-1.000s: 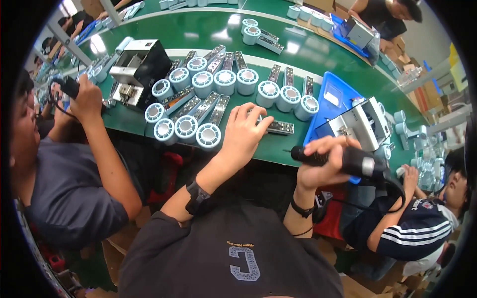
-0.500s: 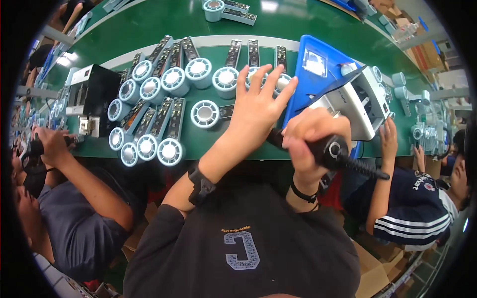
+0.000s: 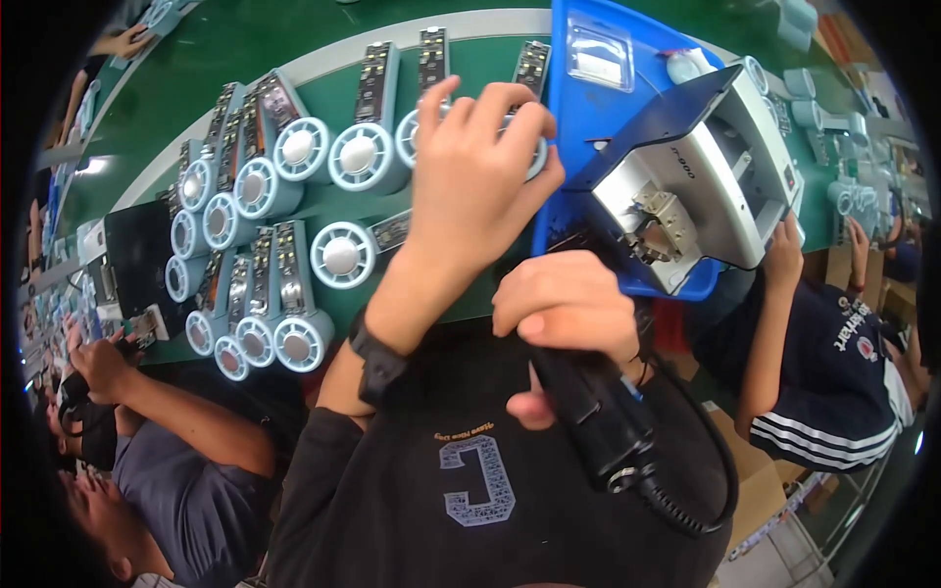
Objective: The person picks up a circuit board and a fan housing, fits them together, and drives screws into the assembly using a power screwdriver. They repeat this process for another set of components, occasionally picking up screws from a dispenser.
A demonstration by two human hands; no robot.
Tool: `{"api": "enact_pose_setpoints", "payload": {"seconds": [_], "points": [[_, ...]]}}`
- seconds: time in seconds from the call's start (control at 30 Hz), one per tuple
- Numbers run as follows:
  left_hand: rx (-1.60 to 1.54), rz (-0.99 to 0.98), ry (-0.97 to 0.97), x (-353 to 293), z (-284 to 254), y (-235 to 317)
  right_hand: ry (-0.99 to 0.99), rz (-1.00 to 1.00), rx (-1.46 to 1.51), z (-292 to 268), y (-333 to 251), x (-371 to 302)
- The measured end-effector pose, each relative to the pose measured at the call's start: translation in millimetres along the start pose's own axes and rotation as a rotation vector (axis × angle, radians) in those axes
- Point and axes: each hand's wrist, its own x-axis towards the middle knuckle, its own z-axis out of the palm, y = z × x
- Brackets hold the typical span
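Note:
My left hand (image 3: 480, 171) reaches over the right end of a row of light-blue housings, fingers bent down around the round vented head of one housing (image 3: 532, 65). Its open handle shows a circuit board and points away from me; my fingers hide most of the head. In front of my chest, my right hand (image 3: 569, 309) is wrapped around a black electric screwdriver (image 3: 603, 421) with a coiled cord. The screwdriver's tip is hidden behind the hand. Another light-blue housing (image 3: 343, 255) lies alone just left of my left wrist.
Several similar housings (image 3: 299, 147) stand in rows at left. A blue tray (image 3: 578, 118) at right carries a white and black machine (image 3: 676, 157) with a metal bracket. A black machine (image 3: 147, 255) stands far left. Co-workers sit on both sides; one's hand (image 3: 782, 250) is near the white machine.
My left hand's spread fingers have curled down around a housing's head. My right hand has drawn the screwdriver back toward my chest, its cord end now pointing down. The whole view has shifted.

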Motion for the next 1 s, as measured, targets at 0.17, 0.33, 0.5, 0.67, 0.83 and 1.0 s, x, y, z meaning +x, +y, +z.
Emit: {"api": "enact_pose_setpoints", "payload": {"seconds": [0.17,0.33,0.5,0.67,0.83,1.0], "points": [[-0.162,0.144,0.152,-24,-66,15,0.202,-0.073,-0.069,-1,-22,-23],[-0.479,0.287,0.097,-106,-96,5,0.484,-0.204,-0.16,-42,-68,-2],[-0.227,0.246,-0.266,-121,-94,-11,0.649,-0.226,-0.439,-73,-73,25],[-0.06,0.192,-0.36,-112,-95,1,0.629,-0.02,-0.557,-58,-69,34],[-0.077,0.136,-0.289,-108,-81,4,0.538,-0.03,-0.581,-81,-59,44],[-0.115,0.058,-0.227,-116,-75,1,0.49,0.239,-0.265,-72,-64,54]]}}
